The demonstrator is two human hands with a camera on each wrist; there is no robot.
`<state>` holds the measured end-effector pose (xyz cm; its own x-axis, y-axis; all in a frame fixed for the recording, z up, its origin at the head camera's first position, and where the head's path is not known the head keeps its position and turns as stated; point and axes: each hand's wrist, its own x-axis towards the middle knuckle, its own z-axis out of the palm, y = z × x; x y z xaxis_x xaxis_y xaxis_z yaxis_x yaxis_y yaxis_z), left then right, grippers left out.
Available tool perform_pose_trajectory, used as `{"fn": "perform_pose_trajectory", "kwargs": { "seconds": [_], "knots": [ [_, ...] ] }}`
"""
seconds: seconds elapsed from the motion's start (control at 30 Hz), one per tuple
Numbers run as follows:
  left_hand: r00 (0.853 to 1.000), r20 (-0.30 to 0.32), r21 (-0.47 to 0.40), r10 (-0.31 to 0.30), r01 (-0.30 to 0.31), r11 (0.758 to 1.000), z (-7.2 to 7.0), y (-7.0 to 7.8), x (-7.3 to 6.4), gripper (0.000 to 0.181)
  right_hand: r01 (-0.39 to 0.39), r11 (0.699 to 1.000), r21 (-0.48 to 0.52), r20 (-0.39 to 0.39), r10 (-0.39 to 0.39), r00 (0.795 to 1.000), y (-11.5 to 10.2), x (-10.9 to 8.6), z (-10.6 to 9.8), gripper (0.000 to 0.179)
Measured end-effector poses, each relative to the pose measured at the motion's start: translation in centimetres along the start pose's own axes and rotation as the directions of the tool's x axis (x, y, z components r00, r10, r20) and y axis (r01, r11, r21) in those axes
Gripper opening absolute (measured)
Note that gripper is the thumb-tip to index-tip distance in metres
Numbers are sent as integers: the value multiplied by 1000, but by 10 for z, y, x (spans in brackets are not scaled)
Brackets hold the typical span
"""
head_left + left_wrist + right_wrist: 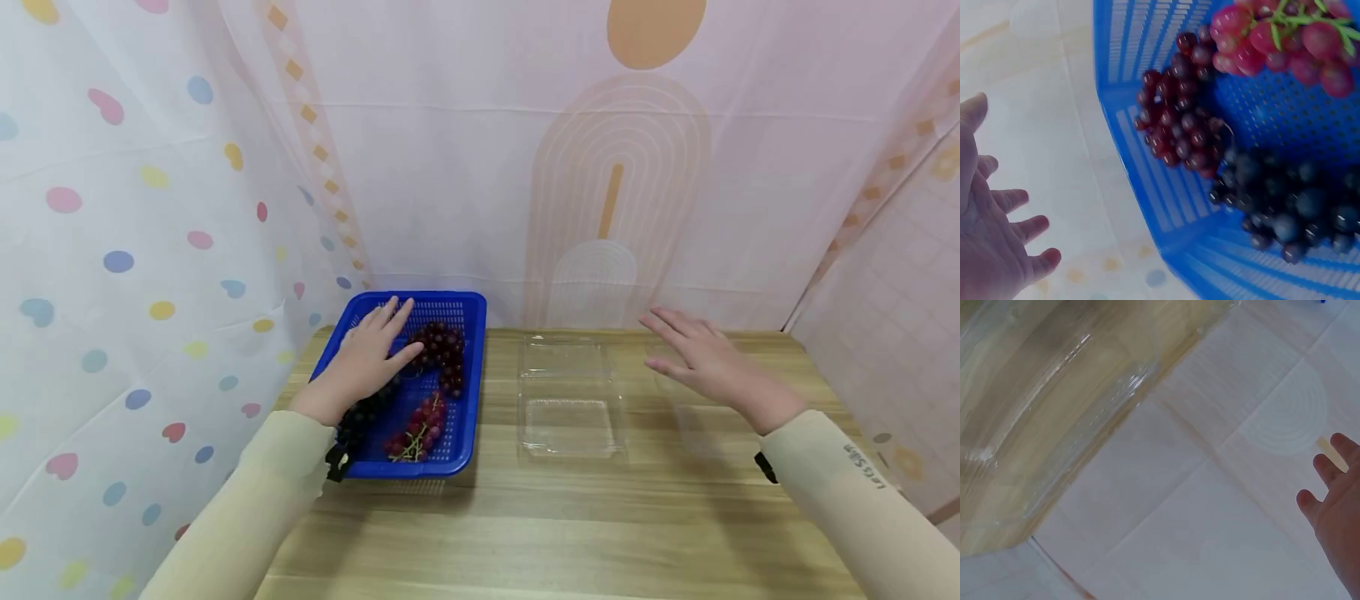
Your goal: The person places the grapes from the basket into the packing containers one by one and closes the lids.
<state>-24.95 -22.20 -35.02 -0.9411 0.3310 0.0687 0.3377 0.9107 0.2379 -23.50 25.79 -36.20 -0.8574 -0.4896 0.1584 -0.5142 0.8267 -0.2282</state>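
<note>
A blue plastic basket [471,417] stands on the left of the table. Inside it lie a dark red grape bunch [1179,119], a black grape bunch [1297,200] and a brighter red bunch with green stems [417,429]. Over the basket hovers my left hand [363,354], fingers spread and holding nothing. An open clear plastic container [570,425] sits mid-table, its lid folded back. My right hand [701,358] is held to the right of it, fingers extended, above another clear plastic piece [697,429] that is partly hidden and hard to make out.
The wooden table [525,533] meets a patterned curtain [450,167] along its back edge. A dotted curtain [150,275] hangs at the left, and a pale one [892,350] at the right.
</note>
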Motion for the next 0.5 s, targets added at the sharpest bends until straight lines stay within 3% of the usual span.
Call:
{"fn": "perform_pose_trajectory", "kwargs": {
  "seconds": [0.33, 0.5],
  "knots": [
    [992, -22, -174, -126, 120, 977, 2, -61, -37, 75, 111, 994, 12, -62, -110, 992, -14, 10, 11, 64],
    [983, 16, -255, -182, 180, 950, 8, -85, -54, 77, 137, 990, 33, -54, -135, 989, -23, 16, 16, 64]
  ]
}}
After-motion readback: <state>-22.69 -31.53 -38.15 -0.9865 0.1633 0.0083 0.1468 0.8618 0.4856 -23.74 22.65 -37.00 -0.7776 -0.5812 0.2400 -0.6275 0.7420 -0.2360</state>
